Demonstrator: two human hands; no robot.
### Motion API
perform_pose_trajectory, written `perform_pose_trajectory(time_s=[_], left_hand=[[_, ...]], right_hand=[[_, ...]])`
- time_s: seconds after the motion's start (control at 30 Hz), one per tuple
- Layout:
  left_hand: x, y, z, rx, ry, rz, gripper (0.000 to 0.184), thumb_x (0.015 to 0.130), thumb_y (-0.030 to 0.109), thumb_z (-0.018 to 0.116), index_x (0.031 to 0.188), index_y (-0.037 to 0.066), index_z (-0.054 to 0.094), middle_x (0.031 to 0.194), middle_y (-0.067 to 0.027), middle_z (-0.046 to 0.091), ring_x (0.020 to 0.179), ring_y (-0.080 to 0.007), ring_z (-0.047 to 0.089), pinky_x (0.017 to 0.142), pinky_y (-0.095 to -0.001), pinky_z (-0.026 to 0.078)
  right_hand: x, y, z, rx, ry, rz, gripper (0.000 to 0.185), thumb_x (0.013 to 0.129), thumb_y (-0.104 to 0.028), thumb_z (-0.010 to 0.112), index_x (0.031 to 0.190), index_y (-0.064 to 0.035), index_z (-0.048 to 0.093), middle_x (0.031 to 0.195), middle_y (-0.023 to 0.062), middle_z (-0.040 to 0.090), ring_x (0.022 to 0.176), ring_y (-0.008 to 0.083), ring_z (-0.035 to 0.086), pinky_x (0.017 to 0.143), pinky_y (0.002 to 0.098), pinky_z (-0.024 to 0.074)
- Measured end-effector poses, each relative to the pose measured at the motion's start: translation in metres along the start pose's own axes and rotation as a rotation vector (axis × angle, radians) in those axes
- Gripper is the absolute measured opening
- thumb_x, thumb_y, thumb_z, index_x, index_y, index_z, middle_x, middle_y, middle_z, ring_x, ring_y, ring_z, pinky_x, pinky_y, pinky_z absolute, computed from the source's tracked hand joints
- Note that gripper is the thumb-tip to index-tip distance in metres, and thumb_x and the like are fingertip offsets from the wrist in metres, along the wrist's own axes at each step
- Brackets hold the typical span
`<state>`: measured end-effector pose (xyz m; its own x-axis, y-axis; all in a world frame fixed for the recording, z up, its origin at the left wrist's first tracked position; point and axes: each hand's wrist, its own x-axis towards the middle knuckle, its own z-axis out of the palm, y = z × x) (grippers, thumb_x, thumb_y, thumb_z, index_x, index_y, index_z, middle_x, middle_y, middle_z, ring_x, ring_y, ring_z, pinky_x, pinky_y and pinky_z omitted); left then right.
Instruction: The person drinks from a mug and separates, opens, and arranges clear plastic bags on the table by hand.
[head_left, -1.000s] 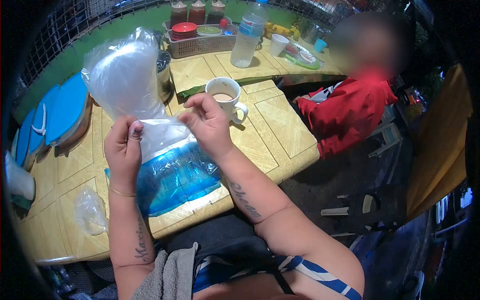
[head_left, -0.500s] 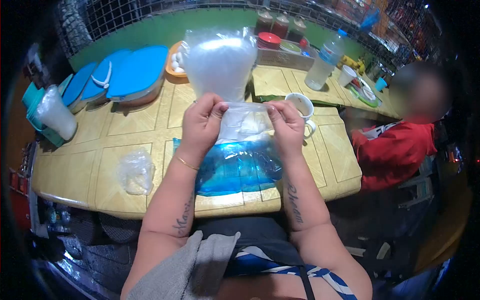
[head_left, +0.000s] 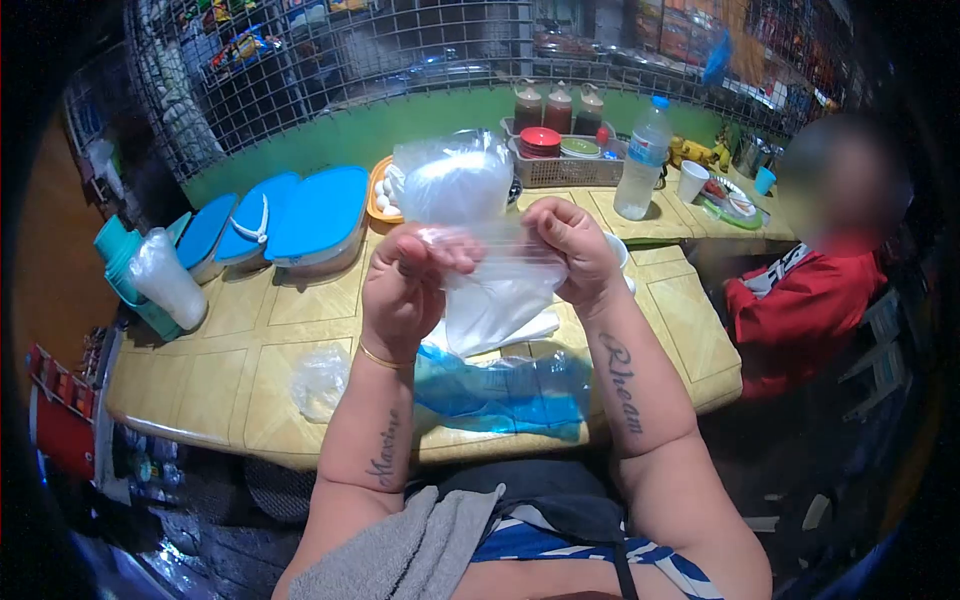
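A thin clear plastic bag (head_left: 505,285) is stretched between my two hands above the table. My left hand (head_left: 405,285) has its fingers partly inside the bag's mouth, seen through the film, with the thumb outside. Thumb and curled fingers of my right hand (head_left: 575,250) pinch the bag's other edge. Beneath them lies a blue transparent plastic packet (head_left: 510,390) near the table's front edge. Behind the hands stands a large bundle of clear plastic bags (head_left: 452,180). A white mug (head_left: 620,252) is mostly hidden behind my right hand.
Blue-lidded containers (head_left: 320,215), a teal container (head_left: 125,255) and a crumpled clear bag (head_left: 320,383) are on the left. At the back are eggs (head_left: 383,195), a condiment basket (head_left: 565,172) and a water bottle (head_left: 643,165). A person in red (head_left: 810,310) sits at the right.
The view has tilted upward. My left hand has opened from a pinch and its fingers have gone into the bag's mouth, while my right hand keeps its hold.
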<state>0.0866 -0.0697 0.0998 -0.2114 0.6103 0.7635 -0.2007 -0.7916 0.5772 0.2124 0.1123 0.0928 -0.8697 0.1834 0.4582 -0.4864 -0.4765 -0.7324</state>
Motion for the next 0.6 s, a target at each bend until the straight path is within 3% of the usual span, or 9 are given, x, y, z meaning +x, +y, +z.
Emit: perform_pose_trajectory(time_s=[0.13, 0.17, 0.27, 0.3, 0.4, 0.43, 0.5, 0.57, 0.6], left_hand=[[0.022, 0.015, -0.005, -0.134, 0.289, -0.089, 0.035, 0.095, 0.041, 0.053, 0.088, 0.007, 0.057, 0.071, -0.0037, 0.058, 0.066, -0.0177, 0.059, 0.082, -0.0417, 0.053], [0.029, 0.018, -0.012, -0.077, 0.499, -0.161, 0.028, 0.097, 0.037, 0.053, 0.098, 0.009, 0.057, 0.067, 0.0001, 0.054, 0.058, -0.0156, 0.057, 0.072, -0.0395, 0.056], [0.042, 0.018, -0.061, -0.260, 0.429, -0.172, 0.024, 0.098, 0.032, 0.052, 0.109, 0.010, 0.056, 0.067, 0.0000, 0.054, 0.056, -0.0157, 0.057, 0.067, -0.0383, 0.058], [0.046, 0.016, -0.077, -0.204, 0.403, -0.121, 0.026, 0.099, 0.025, 0.052, 0.121, 0.011, 0.052, 0.068, -0.0002, 0.052, 0.064, -0.0155, 0.060, 0.067, -0.0401, 0.058], [0.067, 0.029, -0.058, -0.140, 0.667, -0.041, 0.029, 0.098, 0.018, 0.050, 0.126, 0.011, 0.049, 0.074, -0.0016, 0.051, 0.075, -0.0159, 0.061, 0.071, -0.0414, 0.058], [0.068, 0.026, -0.062, -0.207, 0.602, -0.017, 0.031, 0.097, 0.014, 0.049, 0.128, 0.012, 0.050, 0.092, -0.0062, 0.059, 0.093, -0.0185, 0.061, 0.078, -0.0410, 0.056], [0.070, 0.007, -0.119, -0.511, 0.060, -0.088, 0.029, 0.097, 0.015, 0.051, 0.126, 0.011, 0.053, 0.106, -0.0086, 0.062, 0.098, -0.0205, 0.062, 0.086, -0.0387, 0.053], [0.061, -0.010, -0.167, -0.507, -0.146, -0.121, 0.031, 0.095, 0.016, 0.055, 0.124, 0.006, 0.056, 0.125, -0.0126, 0.060, 0.112, -0.0245, 0.059, 0.097, -0.0365, 0.048], [0.059, -0.009, -0.147, -0.447, 0.053, -0.113, 0.030, 0.095, 0.016, 0.055, 0.124, 0.006, 0.056, 0.123, -0.0121, 0.060, 0.109, -0.0245, 0.059, 0.094, -0.0374, 0.049]], right_hand=[[0.034, 0.010, 0.001, 0.017, 0.101, -0.070, 0.022, 0.092, -0.026, 0.063, 0.095, -0.0039, 0.061, 0.083, 0.0096, 0.067, 0.079, 0.0183, 0.067, 0.067, 0.0315, 0.0552], [0.041, 0.006, 0.009, 0.028, 0.164, -0.073, 0.025, 0.093, -0.029, 0.061, 0.096, -0.0041, 0.058, 0.086, 0.0102, 0.067, 0.077, 0.0203, 0.067, 0.069, 0.0349, 0.0562], [0.073, -0.007, 0.012, 0.372, 0.212, 0.001, 0.025, 0.094, -0.028, 0.060, 0.101, -0.0048, 0.057, 0.090, 0.0103, 0.067, 0.075, 0.0209, 0.066, 0.069, 0.0350, 0.0563], [0.090, -0.006, -0.015, 0.578, -0.009, 0.088, 0.019, 0.096, -0.025, 0.058, 0.105, -0.0087, 0.054, 0.094, 0.0110, 0.066, 0.079, 0.0221, 0.066, 0.071, 0.0342, 0.0563], [0.103, -0.017, 0.001, 0.507, 0.239, -0.076, 0.015, 0.096, -0.020, 0.058, 0.109, -0.0145, 0.052, 0.100, 0.0114, 0.064, 0.088, 0.0256, 0.065, 0.075, 0.0378, 0.0556], [0.105, -0.015, -0.004, 0.537, 0.152, -0.096, 0.019, 0.098, -0.014, 0.052, 0.117, -0.0118, 0.053, 0.116, 0.0219, 0.058, 0.103, 0.0322, 0.062, 0.085, 0.0412, 0.0539], [0.110, -0.008, -0.009, 0.515, 0.220, -0.112, 0.021, 0.098, -0.012, 0.050, 0.119, -0.0117, 0.051, 0.120, 0.0237, 0.055, 0.105, 0.0337, 0.061, 0.084, 0.0416, 0.0538], [0.116, 0.000, -0.027, 0.520, 0.163, -0.130, 0.021, 0.099, -0.011, 0.045, 0.120, -0.0124, 0.048, 0.124, 0.0260, 0.051, 0.107, 0.0362, 0.058, 0.082, 0.0434, 0.0538], [0.117, 0.006, -0.041, 0.567, 0.147, -0.081, 0.021, 0.099, -0.011, 0.045, 0.120, -0.0131, 0.045, 0.123, 0.0260, 0.051, 0.105, 0.0374, 0.059, 0.080, 0.0447, 0.0539]])
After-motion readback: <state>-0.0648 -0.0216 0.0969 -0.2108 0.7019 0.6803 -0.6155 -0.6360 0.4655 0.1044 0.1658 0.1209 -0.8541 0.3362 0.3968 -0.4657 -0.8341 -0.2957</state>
